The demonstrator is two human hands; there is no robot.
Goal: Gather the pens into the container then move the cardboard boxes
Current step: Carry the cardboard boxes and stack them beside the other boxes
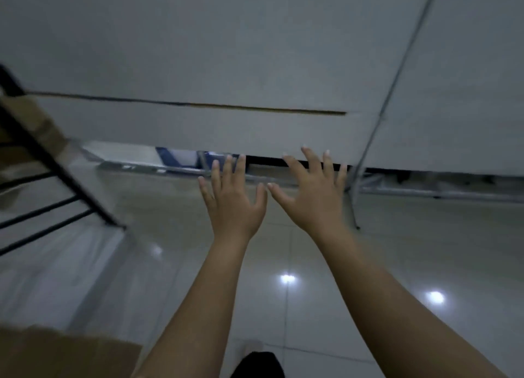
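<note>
Both my arms stretch forward over a glossy tiled floor (312, 306). My left hand (232, 199) and my right hand (314, 196) are side by side, fingers spread and straight, holding nothing. Their fingertips reach the lower edge of a grey panel (198, 128); whether they touch it I cannot tell. A brown cardboard box (71, 355) fills the bottom left corner. More cardboard (31, 122) sits blurred at the left edge, behind a black metal rack (56, 162). No pens or container show.
A thin metal leg (368, 151) runs diagonally on the right of my right hand. Under the panel is a gap with blue and white things (175, 156) and metal bars (425, 192). Something dark (256, 366) lies at the bottom edge.
</note>
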